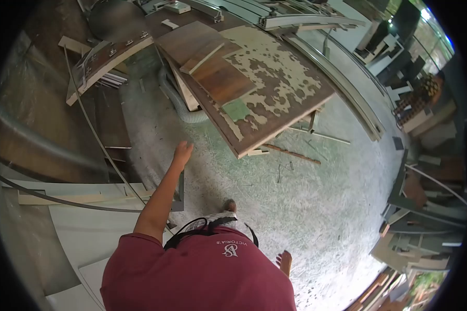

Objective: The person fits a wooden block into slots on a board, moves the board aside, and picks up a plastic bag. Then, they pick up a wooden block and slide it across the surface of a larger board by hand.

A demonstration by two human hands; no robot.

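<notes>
holds the left hand (pixel 183 152) out ahead at the end of a bare forearm, above a scuffed, grey-green concrete floor (pixel 321 207), with fingers curled inward; cannot tell from this angle whether pressed together or closed around something. lets the right hand (pixel 284 260) hang low beside a maroon short-sleeved shirt (pixel 192 269) with white lettering, with fingers slightly spread. is nearest with the left hand to a grey, ribbed, flexible hose (pixel 188 113), apart from it in view, and to the left of the near corner of a large, brown, rectangular surface (pixel 283 72) mottled with peeling beige patches.

faces this surface ahead and to the right, with a reddish-brown wood-grain panel (pixel 228 83) on its left part, partly over a wider brown panel (pixel 187 39), under a narrow pale wooden strip (pixel 206 58) and next to a small green square (pixel 235 110). has a thin brown stick (pixel 291 154) on the floor by the surface's near edge. has on the left a thick wooden slab (pixel 106 63) with small metal clamps (pixel 113 52), and, closer, flat white panels (pixel 83 228). has long pale metal rails (pixel 342 88) beyond the surface, and another person (pixel 428 93) in patterned clothing at far right.
</notes>
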